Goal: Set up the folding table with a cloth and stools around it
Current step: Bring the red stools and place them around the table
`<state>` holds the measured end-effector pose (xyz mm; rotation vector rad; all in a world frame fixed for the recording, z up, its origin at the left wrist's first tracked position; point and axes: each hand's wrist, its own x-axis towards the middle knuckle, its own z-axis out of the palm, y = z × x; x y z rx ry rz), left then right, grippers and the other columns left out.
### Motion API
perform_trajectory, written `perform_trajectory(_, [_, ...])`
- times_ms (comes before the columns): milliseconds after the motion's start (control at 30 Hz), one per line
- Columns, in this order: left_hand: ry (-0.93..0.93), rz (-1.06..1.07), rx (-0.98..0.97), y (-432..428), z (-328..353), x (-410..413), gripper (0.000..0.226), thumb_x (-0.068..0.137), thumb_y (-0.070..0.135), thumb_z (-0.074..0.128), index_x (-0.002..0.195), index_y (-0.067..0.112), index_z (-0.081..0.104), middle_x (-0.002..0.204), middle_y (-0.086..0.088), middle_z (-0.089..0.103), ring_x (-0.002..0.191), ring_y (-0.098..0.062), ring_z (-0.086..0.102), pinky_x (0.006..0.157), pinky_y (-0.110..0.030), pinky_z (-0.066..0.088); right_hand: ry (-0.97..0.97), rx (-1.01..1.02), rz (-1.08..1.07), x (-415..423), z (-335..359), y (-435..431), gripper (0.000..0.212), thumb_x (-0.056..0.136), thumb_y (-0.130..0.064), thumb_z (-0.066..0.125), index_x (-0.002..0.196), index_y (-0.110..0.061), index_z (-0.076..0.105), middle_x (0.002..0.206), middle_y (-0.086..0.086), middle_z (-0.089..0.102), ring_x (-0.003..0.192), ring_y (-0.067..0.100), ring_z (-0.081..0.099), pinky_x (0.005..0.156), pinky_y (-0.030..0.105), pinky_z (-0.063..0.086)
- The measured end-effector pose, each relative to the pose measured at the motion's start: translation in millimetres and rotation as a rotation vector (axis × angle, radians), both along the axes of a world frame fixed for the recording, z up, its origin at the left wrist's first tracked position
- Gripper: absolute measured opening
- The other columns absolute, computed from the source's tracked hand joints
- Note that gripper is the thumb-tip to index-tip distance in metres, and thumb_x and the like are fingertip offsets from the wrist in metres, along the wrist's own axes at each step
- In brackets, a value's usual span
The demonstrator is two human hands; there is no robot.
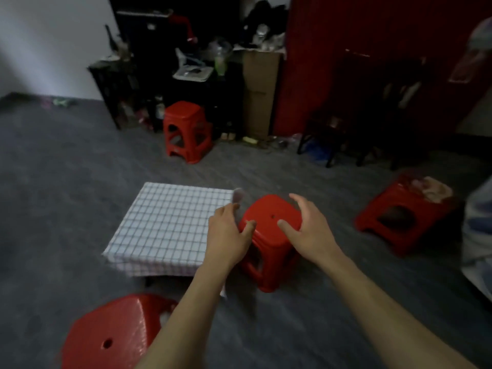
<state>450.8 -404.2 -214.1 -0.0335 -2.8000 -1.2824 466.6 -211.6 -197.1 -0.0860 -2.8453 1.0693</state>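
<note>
Dim grey floor (66, 182) fills most of the frame, and at its centre stands the low folding desk (149, 282), of which only a dark bit of leg shows under a white checked cloth (165, 225) that covers the whole top and hangs over the near edge. Four red plastic stools are in view. One stool (269, 235) stands upright just beside the right edge of the desk, at frame centre. A second stool (106, 334) sits at the lower left, cut off by the bottom edge, with only its seat and centre hole visible. A third stool (187, 129) stands well apart in the upper middle, against dark shelving (149, 62) whose clutter is too murky to name. A fourth stool (399, 217) at the right carries something pale and crumpled on its seat that cannot be made out. Both bare forearms reach in from the bottom of the frame. The left hand (229, 233) lies at the left rim of the centre stool's seat, thumb on top and fingers curled down the side between stool and cloth; whether its grip is closed on the rim cannot be told. The right hand (306, 225) hovers at the right of the seat, fingers spread and arched, thumb near the top, its grip open. A dark chair (372, 123) stands before a red wall (372, 35) at the upper right.
</note>
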Motion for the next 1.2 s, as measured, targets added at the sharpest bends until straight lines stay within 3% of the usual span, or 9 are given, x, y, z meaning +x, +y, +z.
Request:
perform_trajectory(133, [0.016, -0.072, -0.082, 85.1, 10.5, 3.3, 0.057, 0.083, 0.043, 0.067, 0.130, 0.013, 0.054, 0.126, -0.011, 0.058, 0.118, -0.028, 0.051, 0.101, -0.040, 0.041, 0.008, -0.073, -0.080, 20.6, 4.1, 83.5, 0.071, 0.088, -0.034, 0.070, 0.149, -0.020, 0.037, 0.148, 0.002, 0.041, 0.137, 0.015, 0.037, 0.109, 0.020, 0.025])
perform_trajectory(233, [0.012, -0.129, -0.140, 144.9, 11.0, 7.2, 0.064, 0.081, 0.052, 0.060, 0.132, 0.014, 0.052, 0.132, -0.012, 0.055, 0.121, -0.029, 0.051, 0.103, -0.044, 0.041, 0.013, -0.104, -0.134, 34.6, 5.2, 143.7, 0.071, 0.089, -0.035, 0.068, 0.150, -0.021, 0.035, 0.150, 0.001, 0.039, 0.139, 0.016, 0.036, 0.110, 0.024, 0.028])
perform_trajectory(400, [0.019, -0.247, -0.186, 232.5, 16.0, 8.7, 0.055, 0.086, 0.037, 0.068, 0.133, 0.014, 0.050, 0.131, -0.012, 0.054, 0.121, -0.030, 0.048, 0.103, -0.038, 0.036, 0.009, -0.143, -0.273, 55.5, 4.3, 230.6, 0.069, 0.091, -0.034, 0.068, 0.150, -0.023, 0.034, 0.151, 0.000, 0.038, 0.139, 0.016, 0.035, 0.106, 0.022, 0.025])
perform_trajectory(567, [0.038, -0.359, -0.185, 302.1, 15.0, -15.3, 0.055, 0.084, 0.036, 0.071, 0.131, 0.013, 0.053, 0.129, -0.011, 0.056, 0.120, -0.028, 0.050, 0.102, -0.034, 0.036, -0.014, -0.114, -0.327, 49.1, 6.2, 292.4, 0.071, 0.091, -0.036, 0.067, 0.151, -0.025, 0.031, 0.152, -0.002, 0.035, 0.140, 0.016, 0.034, 0.107, 0.023, 0.027])
perform_trajectory(967, [0.018, -0.499, -0.056, 459.6, 4.0, -149.6, 0.056, 0.087, 0.036, 0.067, 0.136, 0.017, 0.048, 0.135, -0.009, 0.051, 0.127, -0.026, 0.044, 0.100, -0.032, 0.037, -0.024, -0.010, -0.518, -49.2, 16.5, 423.3, 0.072, 0.088, -0.036, 0.070, 0.149, -0.028, 0.032, 0.151, -0.001, 0.038, 0.137, 0.017, 0.038, 0.112, 0.036, 0.038])
perform_trajectory(1200, [-0.010, -0.577, -0.055, 533.5, -5.3, -230.1, 0.058, 0.087, 0.040, 0.066, 0.136, 0.017, 0.048, 0.137, -0.010, 0.051, 0.128, -0.026, 0.045, 0.103, -0.037, 0.039, -0.093, -0.002, -0.630, -109.2, 13.1, 487.5, 0.072, 0.088, -0.036, 0.070, 0.149, -0.030, 0.032, 0.149, -0.002, 0.038, 0.133, 0.015, 0.042, 0.111, 0.035, 0.038])
